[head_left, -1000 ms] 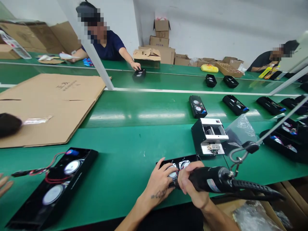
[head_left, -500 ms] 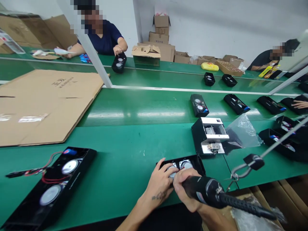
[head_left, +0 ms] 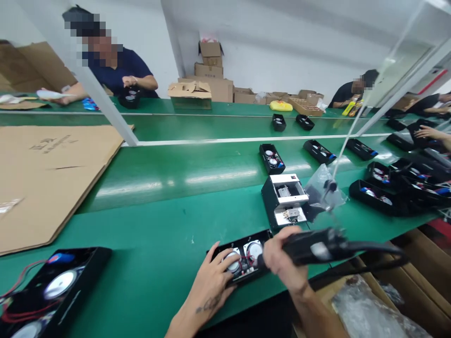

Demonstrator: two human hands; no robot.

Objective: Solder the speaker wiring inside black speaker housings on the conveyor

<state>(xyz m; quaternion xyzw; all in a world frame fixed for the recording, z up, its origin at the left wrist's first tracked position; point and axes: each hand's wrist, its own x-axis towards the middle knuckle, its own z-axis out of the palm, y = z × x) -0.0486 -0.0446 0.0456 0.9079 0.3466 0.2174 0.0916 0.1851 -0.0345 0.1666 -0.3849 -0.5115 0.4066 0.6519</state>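
While right grip (head_left: 284,257) clasps black tool (head_left: 312,248) | left grip (head_left: 214,276) spread over speaker case (head_left: 244,265) | cardboard (head_left: 49,183) print blurred

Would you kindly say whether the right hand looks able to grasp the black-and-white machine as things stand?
Probably not: the right hand is wrapped around the black handheld tool, which it would likely have to release first, though the machine stands close by.
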